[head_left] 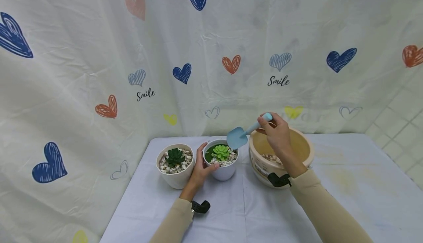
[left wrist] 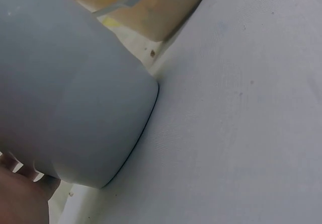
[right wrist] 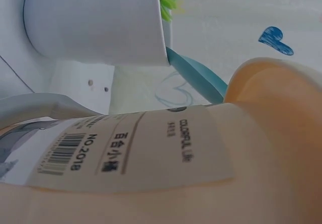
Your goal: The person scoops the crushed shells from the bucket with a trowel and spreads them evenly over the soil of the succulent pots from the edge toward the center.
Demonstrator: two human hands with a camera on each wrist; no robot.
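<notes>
My left hand (head_left: 200, 169) holds a small white pot (head_left: 223, 172) by its left side, thumb near the front rim. Inside the pot sit a bright green succulent (head_left: 220, 152) and pale pebbles (head_left: 232, 157). My right hand (head_left: 278, 132) grips a light blue trowel (head_left: 236, 138) by the handle, reaching over a large beige pot (head_left: 302, 145). The trowel's blade tilts down to the left, its tip at the right rim of the white pot. In the right wrist view the blade (right wrist: 197, 78) shows between the two pots, and the right hand is hidden.
A cream pot (head_left: 176, 180) with a dark green succulent (head_left: 174, 157) and pebbles stands just left of my left hand. More pebbles (head_left: 271, 158) lie in the beige pot, which bears a printed label (right wrist: 136, 153). A white cloth covers the table (head_left: 231, 213); a heart-patterned curtain hangs behind.
</notes>
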